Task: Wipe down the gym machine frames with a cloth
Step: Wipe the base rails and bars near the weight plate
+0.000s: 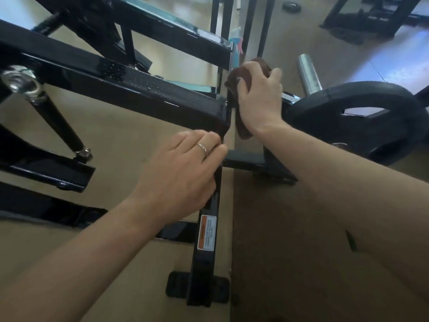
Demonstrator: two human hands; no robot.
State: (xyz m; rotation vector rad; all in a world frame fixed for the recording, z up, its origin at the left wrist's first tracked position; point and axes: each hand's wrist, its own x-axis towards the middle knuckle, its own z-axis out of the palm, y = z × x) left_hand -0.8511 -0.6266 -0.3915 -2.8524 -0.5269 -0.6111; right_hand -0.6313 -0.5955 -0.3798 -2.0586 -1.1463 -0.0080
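Hands | R point(258, 98) grips cloth point(241, 75) on frame point(162, 94) | L point(183, 173) curled on upright point(206, 263)

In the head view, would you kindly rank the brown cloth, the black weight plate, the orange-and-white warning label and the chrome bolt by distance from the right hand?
Measured from the right hand:
1. Brown cloth: gripped under that hand, against the black machine frame.
2. Black weight plate: just to its right.
3. Orange-and-white warning label: lower down the upright, below the left hand.
4. Chrome bolt: far left.

Orange warning label point(206, 233) on frame post point(204, 263): unreadable.
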